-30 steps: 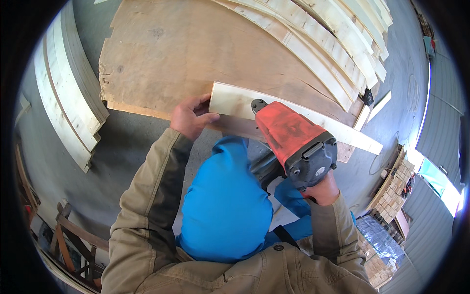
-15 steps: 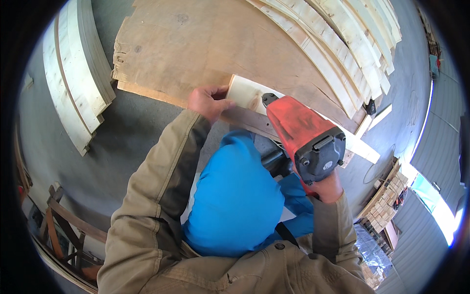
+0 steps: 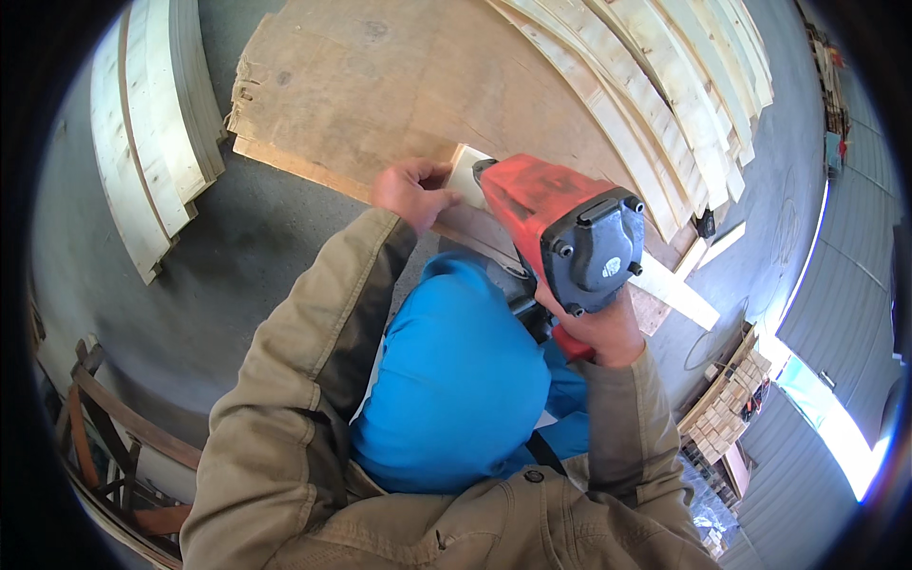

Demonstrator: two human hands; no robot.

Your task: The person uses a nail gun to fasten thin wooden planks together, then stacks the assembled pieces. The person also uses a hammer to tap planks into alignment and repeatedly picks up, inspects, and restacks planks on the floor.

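Note:
A red and black nail gun (image 3: 545, 205) is gripped in my right hand (image 3: 608, 331), its nose against or just over the pale wooden board (image 3: 676, 291) near the board's left end. Most of the board's middle is hidden behind the tool. My left hand (image 3: 414, 194) is closed at that left end, thumb on the near side and fingers on the far side. Along the board's near edge runs a darker wood strip (image 3: 480, 231). Both pieces lie at the near edge of a worn plywood sheet (image 3: 380, 90).
Several curved pale planks (image 3: 655, 95) lie stacked on the plywood's right side. Another stack of curved planks (image 3: 157, 133) stands at the far left. A dark wooden frame (image 3: 123, 427) is at lower left. Small wood blocks (image 3: 727, 408) are piled at right. My blue-clad knee (image 3: 451, 370) is below the board.
My right hand has moved the nail gun left along the board, and its nose is now close to the left end. My left hand keeps its hold.

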